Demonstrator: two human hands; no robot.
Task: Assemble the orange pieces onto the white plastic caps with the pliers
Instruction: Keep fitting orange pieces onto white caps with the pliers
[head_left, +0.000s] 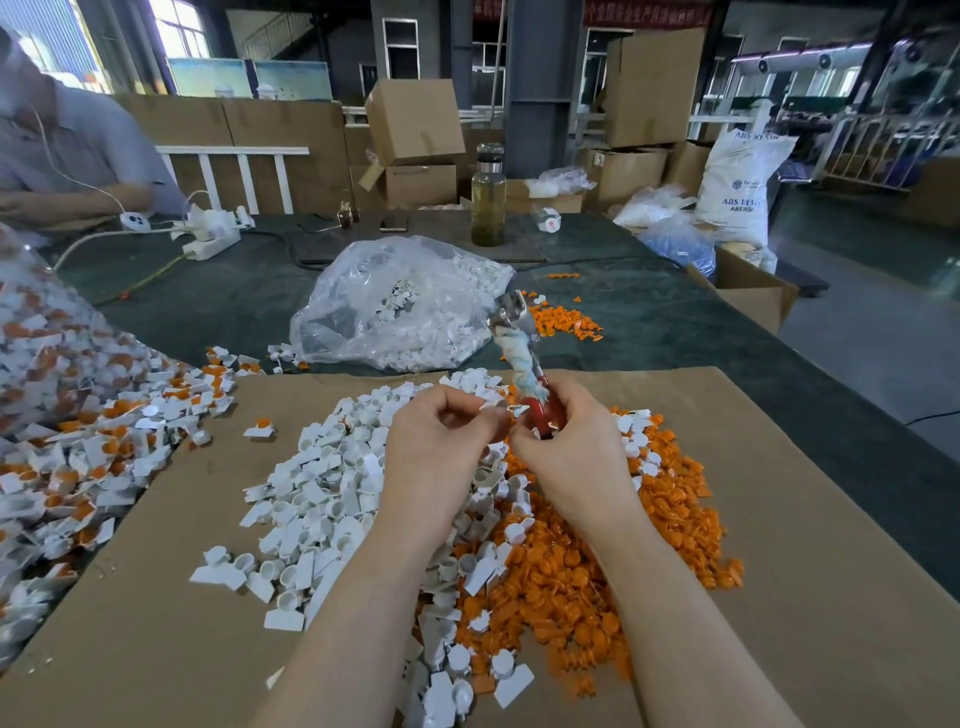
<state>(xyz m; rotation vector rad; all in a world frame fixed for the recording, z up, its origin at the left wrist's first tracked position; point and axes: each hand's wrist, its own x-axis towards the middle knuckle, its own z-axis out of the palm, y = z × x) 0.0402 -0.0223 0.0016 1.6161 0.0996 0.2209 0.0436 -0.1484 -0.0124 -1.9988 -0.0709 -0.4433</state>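
both forearms are reaching in over the heap of white plastic caps (322, 499) and orange pieces (571, 571). the left hand (441, 441) is pinching a small white cap (496, 408), fingers curling. the right hand (566, 441) is gripping the red-handled metal pliers (524, 358), pointing up.

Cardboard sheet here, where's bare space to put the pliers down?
Bare cardboard sheet lies right of the orange pieces, and at the near left corner beside the white caps. The middle and left edge are crowded.

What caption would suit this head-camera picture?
Left hand pinches a white cap, right hand grips red-handled pliers, above heaped white and orange pieces.
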